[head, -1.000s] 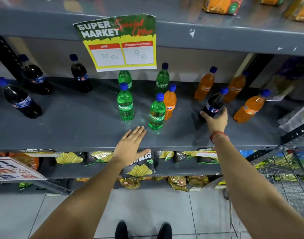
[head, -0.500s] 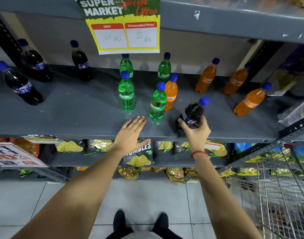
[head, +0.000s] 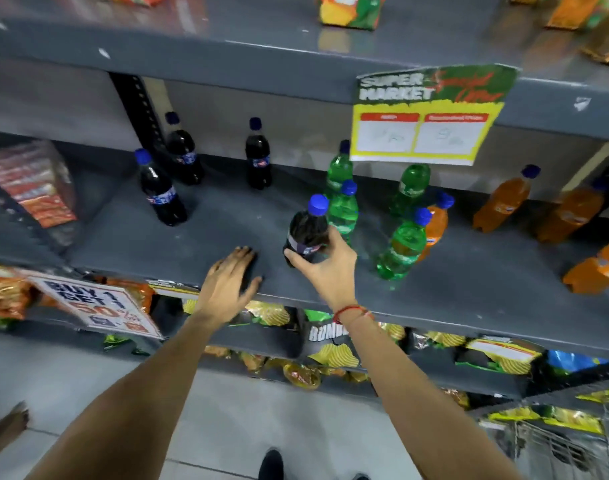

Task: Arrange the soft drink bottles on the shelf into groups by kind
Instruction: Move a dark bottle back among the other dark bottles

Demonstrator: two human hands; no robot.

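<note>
My right hand (head: 325, 268) grips a dark cola bottle (head: 306, 232) with a blue cap, held just above the grey shelf (head: 192, 244) near its front edge. My left hand (head: 228, 284) lies flat on the shelf's front edge, fingers spread, holding nothing. Three more cola bottles (head: 163, 192) stand at the shelf's left back. Several green Sprite bottles (head: 401, 249) stand right of my right hand, with one orange bottle (head: 436, 223) among them. More orange bottles (head: 502, 200) stand at the far right.
A yellow price sign (head: 424, 116) hangs from the upper shelf over the green bottles. A red packet (head: 33, 185) lies at the shelf's left end. Snack bags (head: 334, 353) fill the lower shelf, with an offer sign (head: 95, 306) at left. A wire cart (head: 555, 448) stands bottom right.
My right hand has lifted the cola bottle from among the orange bottles and carried it left, past the green ones. The view has swung left; my left hand has stayed on the shelf edge.
</note>
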